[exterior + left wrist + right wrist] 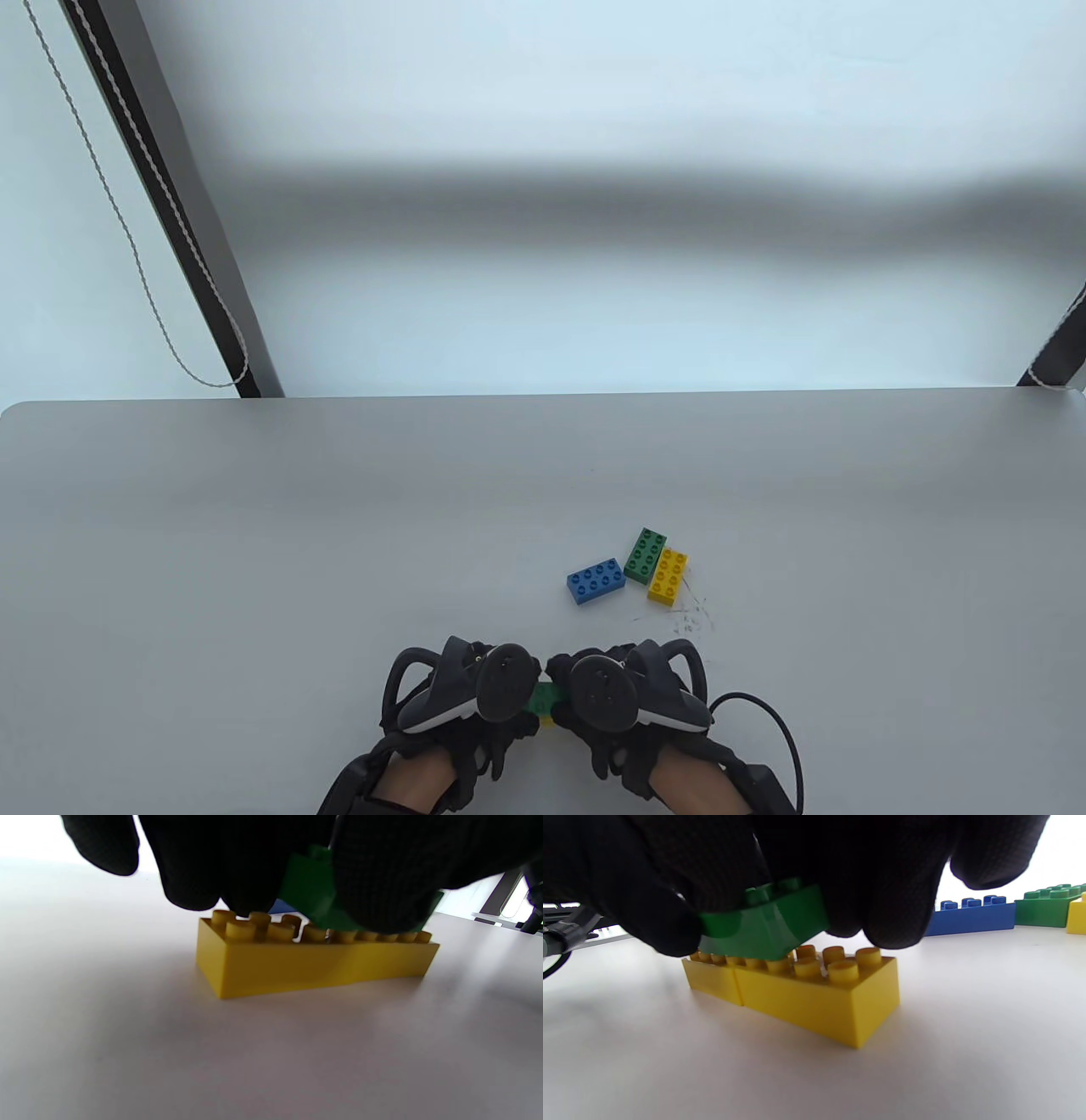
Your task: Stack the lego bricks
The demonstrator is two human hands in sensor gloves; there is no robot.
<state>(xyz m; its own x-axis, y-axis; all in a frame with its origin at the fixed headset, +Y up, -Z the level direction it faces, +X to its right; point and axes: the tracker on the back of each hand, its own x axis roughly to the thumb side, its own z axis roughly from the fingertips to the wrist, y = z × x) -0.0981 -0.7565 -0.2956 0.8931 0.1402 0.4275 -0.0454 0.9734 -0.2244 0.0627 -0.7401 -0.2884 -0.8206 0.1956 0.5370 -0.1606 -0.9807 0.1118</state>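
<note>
A grey table point(254, 526) with a rounded far edge fills the lower half. Beyond it stands a pale, bright wall point(594, 102) crossed by a dark shadow band. Left of that, a black bar point(161, 195) slants, a cord point(127, 229) looping beside it.

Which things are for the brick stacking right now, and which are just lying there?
In use:
green brick, held by both hands
two yellow bricks end to end beneath it
left hand
right hand

Lying about:
blue brick
second green brick
small yellow brick
cord
</note>
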